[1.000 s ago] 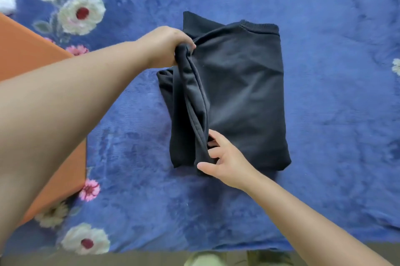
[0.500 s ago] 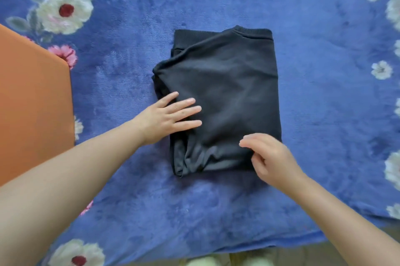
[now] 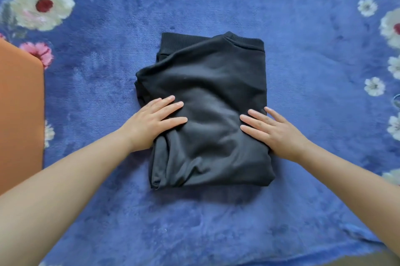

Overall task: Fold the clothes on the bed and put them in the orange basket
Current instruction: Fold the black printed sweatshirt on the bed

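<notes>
Judging by how things lie, the folding of this one garment looks nearly finished: the dark sweatshirt [image 3: 205, 110] sits in the centre of the frame as a compact rectangle on the blue flowered bed cover [image 3: 303, 16], ribbed collar toward the top. It has not yet gone into the orange basket [image 3: 19, 114], whose edge shows at the left of the frame, well apart from the garment. I can see no other clothes from where I stand. The left hand [image 3: 151, 124] lies flat on the sweatshirt's left edge, fingers [image 3: 173, 120] straight and slightly spread, pressing and gripping nothing. The right hand [image 3: 275, 131] mirrors it on the right edge, fingers extended, palm down, smoothing the cloth.
</notes>
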Motion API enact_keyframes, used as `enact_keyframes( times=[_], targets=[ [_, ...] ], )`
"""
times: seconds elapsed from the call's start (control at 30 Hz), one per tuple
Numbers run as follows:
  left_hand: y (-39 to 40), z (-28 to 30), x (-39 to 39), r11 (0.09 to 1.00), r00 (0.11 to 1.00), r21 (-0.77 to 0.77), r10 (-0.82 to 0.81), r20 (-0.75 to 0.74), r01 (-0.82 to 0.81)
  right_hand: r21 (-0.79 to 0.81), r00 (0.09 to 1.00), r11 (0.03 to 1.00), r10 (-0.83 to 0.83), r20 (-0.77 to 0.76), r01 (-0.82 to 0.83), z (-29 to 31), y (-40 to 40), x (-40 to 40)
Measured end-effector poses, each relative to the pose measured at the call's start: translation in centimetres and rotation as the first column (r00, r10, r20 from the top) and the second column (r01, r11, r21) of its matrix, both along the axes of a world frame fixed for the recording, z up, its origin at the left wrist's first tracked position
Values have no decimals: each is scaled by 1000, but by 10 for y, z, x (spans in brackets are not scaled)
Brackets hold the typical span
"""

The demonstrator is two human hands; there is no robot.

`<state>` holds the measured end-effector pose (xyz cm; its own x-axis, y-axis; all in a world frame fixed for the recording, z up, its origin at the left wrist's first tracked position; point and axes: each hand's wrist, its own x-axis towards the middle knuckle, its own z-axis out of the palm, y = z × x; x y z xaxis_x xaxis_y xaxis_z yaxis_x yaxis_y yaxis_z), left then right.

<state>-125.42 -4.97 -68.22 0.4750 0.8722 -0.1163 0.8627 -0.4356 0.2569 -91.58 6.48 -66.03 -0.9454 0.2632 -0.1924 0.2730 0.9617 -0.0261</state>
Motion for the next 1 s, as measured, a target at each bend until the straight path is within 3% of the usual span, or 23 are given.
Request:
enact_keyframes(
  times=[0.07, 0.13, 0.17, 0.23, 0.27, 0.3, 0.37, 0.4, 0.47, 0.5, 0.57, 0.63, 0.7, 0.77, 0.9, 1.0],
  targets=[
    [2, 3, 5, 999, 999, -20, 29, 41, -28, -140, 997, 988, -69, 18, 71, 1, 6, 0],
    [3, 7, 3, 998, 988, -11, 65, 138, -64, -380, 982, 906, -186, 37, 186, 7, 10, 0],
    [3, 12, -1, 995, 976, -43, 100, 193, -94, -513, 963, 820, -263, 52, 252, 11, 12, 1],
    [6, 24, -8, 931, 904, -331, 267, 335, -152, -726, 902, 574, -405, 151, 379, 31, 17, -3],
    [5, 24, -14, 846, 869, -497, 384, 313, -196, -780, 857, 429, -450, 253, 456, 44, 18, -7],
    [5, 30, -15, 747, 868, -615, 456, 197, -253, -800, 803, 299, -489, 340, 520, 56, 19, -8],
    [6, 43, -9, 552, 792, -760, 605, 82, -344, -796, 694, 65, -534, 482, 602, 69, 19, -9],
    [5, 50, -5, 470, 715, -793, 696, 63, -388, -796, 637, -80, -554, 536, 600, 75, 16, -9],
    [0, 60, 10, 285, 466, -859, 883, 62, -425, -768, 522, -370, -573, 632, 523, 71, 9, -8],
    [-3, 64, 17, 192, 357, -909, 933, 52, -369, -745, 430, -470, -614, 662, 474, 59, 6, -7],
    [-4, 64, 28, 22, 92, -970, 996, 0, -242, -701, 203, -564, -697, 688, 437, 41, -1, -19],
    [-1, 60, 32, -20, -69, -963, 998, -2, -267, -692, 69, -509, -778, 624, 511, 29, -4, -31],
    [1, 58, 35, -23, -123, -931, 992, 23, -363, -704, 21, -369, -878, 478, 607, 29, -7, -36],
    [-1, 65, 40, 36, -136, -891, 985, 109, -453, -719, 8, -277, -931, 366, 637, 38, -11, -35],
    [-5, 76, 47, 138, -199, -873, 946, 256, -467, -864, 109, -81, -982, 155, 497, 54, -9, -35],
    [-1, 76, 56, 153, -122, -794, 954, 274, -588, -874, 257, 106, -966, 22, 474, 60, 14, -46]
  ],
)
